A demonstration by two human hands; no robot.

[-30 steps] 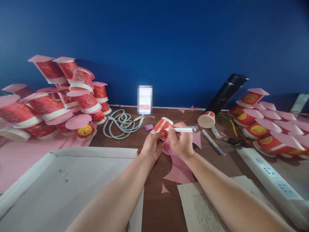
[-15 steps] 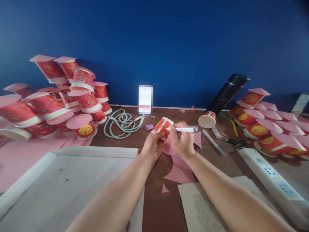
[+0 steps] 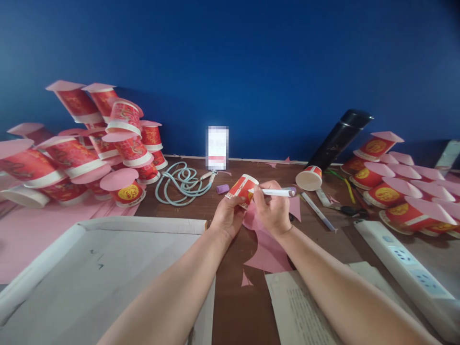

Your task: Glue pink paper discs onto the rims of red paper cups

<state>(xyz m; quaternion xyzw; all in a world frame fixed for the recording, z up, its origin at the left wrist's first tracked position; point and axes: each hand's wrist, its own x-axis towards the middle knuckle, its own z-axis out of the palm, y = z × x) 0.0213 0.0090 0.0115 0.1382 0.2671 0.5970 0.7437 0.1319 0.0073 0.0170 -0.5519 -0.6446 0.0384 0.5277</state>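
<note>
My left hand [image 3: 228,215] is wrapped round a red paper cup [image 3: 241,187] with white strips and a gold mark, tilted above the table. My right hand [image 3: 272,208] grips a white marker [image 3: 277,192] whose tip points at the cup's side; whether it touches is too small to tell. A purple cap [image 3: 222,189] lies just left of the cup. Beneath the hands rests pink paper [image 3: 268,251] with curved cut edges. Another paper cup [image 3: 309,178] lies on its side to the right, by a second marker [image 3: 318,211].
Red cups with pink paper tops are piled at the left [image 3: 129,148] and right [image 3: 386,191]. A white tray [image 3: 143,224], coiled cable [image 3: 179,184], glowing phone [image 3: 217,147], black flask [image 3: 339,139], power strip [image 3: 406,268] and printed sheet [image 3: 305,306] surround the hands on the brown table.
Almost nothing differs. The whole view has shifted slightly, and both hands keep their hold on the cup and marker.
</note>
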